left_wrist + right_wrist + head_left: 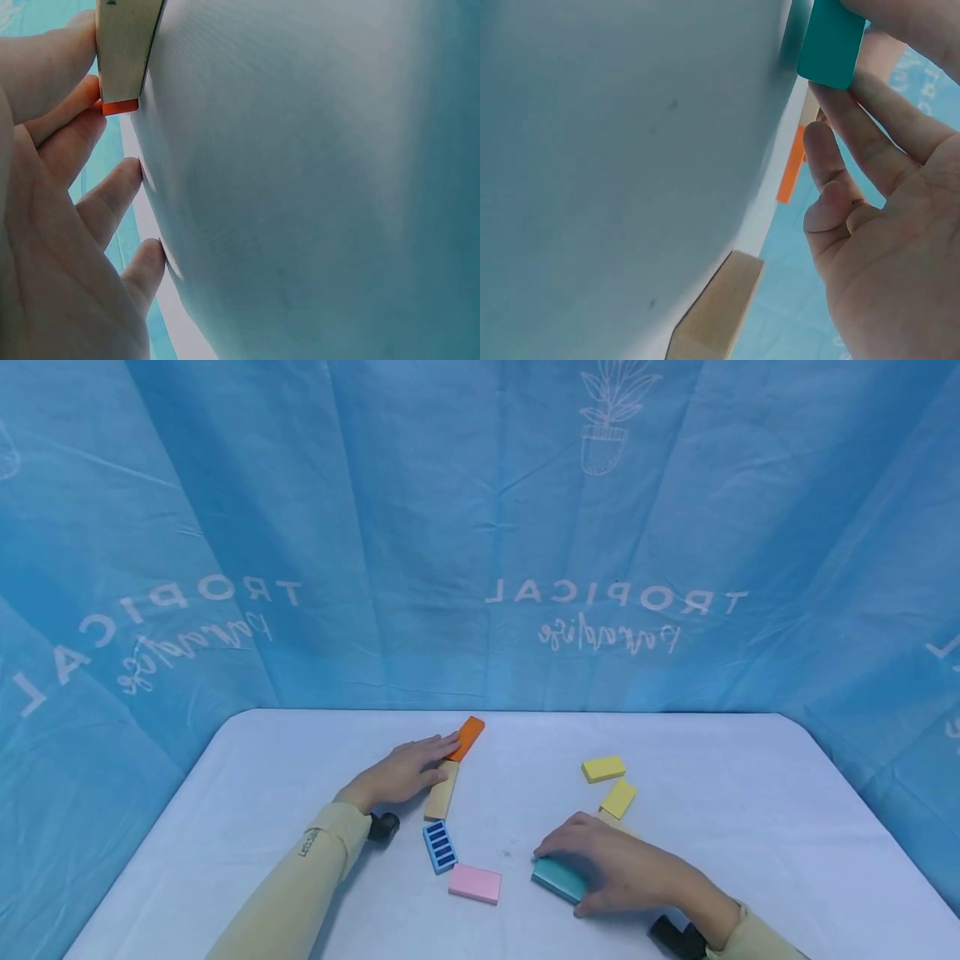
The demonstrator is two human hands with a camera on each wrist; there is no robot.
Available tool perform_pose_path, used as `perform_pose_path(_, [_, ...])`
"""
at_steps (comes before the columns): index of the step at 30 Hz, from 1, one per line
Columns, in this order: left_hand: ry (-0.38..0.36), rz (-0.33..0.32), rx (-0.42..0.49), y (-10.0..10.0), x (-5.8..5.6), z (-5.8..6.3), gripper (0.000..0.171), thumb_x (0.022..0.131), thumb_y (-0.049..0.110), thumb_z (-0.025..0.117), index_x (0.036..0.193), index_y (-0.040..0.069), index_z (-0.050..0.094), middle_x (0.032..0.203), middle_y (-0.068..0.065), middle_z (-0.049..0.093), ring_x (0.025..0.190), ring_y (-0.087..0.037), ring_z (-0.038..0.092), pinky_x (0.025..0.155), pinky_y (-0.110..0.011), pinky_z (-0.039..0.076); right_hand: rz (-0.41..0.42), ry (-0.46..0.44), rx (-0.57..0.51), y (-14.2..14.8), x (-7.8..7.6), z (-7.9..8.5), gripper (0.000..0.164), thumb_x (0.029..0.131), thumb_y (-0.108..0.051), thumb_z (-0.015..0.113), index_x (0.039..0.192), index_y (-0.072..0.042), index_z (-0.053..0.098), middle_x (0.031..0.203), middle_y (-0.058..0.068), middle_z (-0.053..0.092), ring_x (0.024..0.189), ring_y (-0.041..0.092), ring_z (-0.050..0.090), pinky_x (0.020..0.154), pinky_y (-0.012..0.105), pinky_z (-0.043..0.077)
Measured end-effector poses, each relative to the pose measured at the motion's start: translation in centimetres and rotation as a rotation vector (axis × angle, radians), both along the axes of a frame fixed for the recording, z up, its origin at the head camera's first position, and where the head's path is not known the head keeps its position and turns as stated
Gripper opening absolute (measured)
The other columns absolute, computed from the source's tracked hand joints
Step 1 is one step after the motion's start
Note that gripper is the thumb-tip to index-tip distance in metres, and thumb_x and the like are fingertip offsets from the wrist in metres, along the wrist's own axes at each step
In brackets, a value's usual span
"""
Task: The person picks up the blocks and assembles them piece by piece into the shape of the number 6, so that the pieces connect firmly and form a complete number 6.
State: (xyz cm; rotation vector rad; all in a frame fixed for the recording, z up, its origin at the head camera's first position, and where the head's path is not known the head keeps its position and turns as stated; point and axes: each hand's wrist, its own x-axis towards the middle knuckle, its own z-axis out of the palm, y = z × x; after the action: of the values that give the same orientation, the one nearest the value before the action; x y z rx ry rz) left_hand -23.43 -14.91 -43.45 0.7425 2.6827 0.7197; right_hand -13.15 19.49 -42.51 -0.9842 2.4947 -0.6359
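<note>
My left hand (pixel 408 770) lies over the far left of the row, fingers spread and fairly straight. Its fingertips touch the orange block (pixel 469 737), and its thumb is at the side of the plain wooden block (pixel 441 793) that meets the orange one end to end. Nearer me, my right hand (pixel 626 864) pinches a teal block (pixel 558 878) between thumb and fingers; in the right wrist view its ring and little fingers curl free of the block. A blue block (pixel 440 847) with dark bars and a pink block (pixel 476 884) continue the row between the hands.
Two yellow blocks (pixel 618 797) lie beyond my right hand, and a plain wooden block (pixel 716 311) sits beside them, partly hidden by that hand in the head view. A white cloth (pixel 517 810) covers the table. Behind it hangs a blue printed curtain (pixel 420 527).
</note>
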Motion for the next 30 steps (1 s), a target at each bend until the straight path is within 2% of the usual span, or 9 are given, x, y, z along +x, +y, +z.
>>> perform_pose_path(9, [0.001, -0.001, -0.004, 0.0, 0.1, 0.2, 0.056, 0.105, 0.024, 0.055, 0.157, 0.012, 0.036, 0.164, -0.004, 0.03, 0.151, -0.031, 0.023, 0.121, -0.057, 0.019, 0.056, -0.022, 0.002, -1.1, -0.1, 0.1, 0.065, 0.079, -0.034, 0.087, 0.137, -0.039, 0.058, 0.132, -0.024, 0.055, 0.121, 0.006, 0.048, 0.099, 0.033, 0.05])
perform_pose_path(24, [0.009, -0.015, -0.004, -0.1, 0.1, 0.2, 0.056, 0.105, 0.023, 0.054, 0.157, 0.011, 0.036, 0.163, -0.004, 0.03, 0.151, -0.032, 0.023, 0.12, -0.057, 0.019, 0.152, -0.009, 0.006, -2.5, -0.4, 0.0, 0.064, 0.079, -0.029, 0.088, 0.135, -0.039, 0.06, 0.132, -0.022, 0.056, 0.12, 0.006, 0.047, 0.095, 0.031, 0.051])
perform_pose_path(30, [0.007, -0.016, -0.003, -0.1, 0.1, 0.2, 0.056, 0.105, 0.023, 0.054, 0.157, 0.011, 0.036, 0.163, -0.005, 0.03, 0.151, -0.031, 0.023, 0.12, -0.057, 0.019, 0.159, -0.01, 0.006, -2.4, -0.5, -0.1, 0.065, 0.079, -0.031, 0.087, 0.136, -0.038, 0.059, 0.135, -0.023, 0.055, 0.125, 0.007, 0.046, 0.1, 0.036, 0.049])
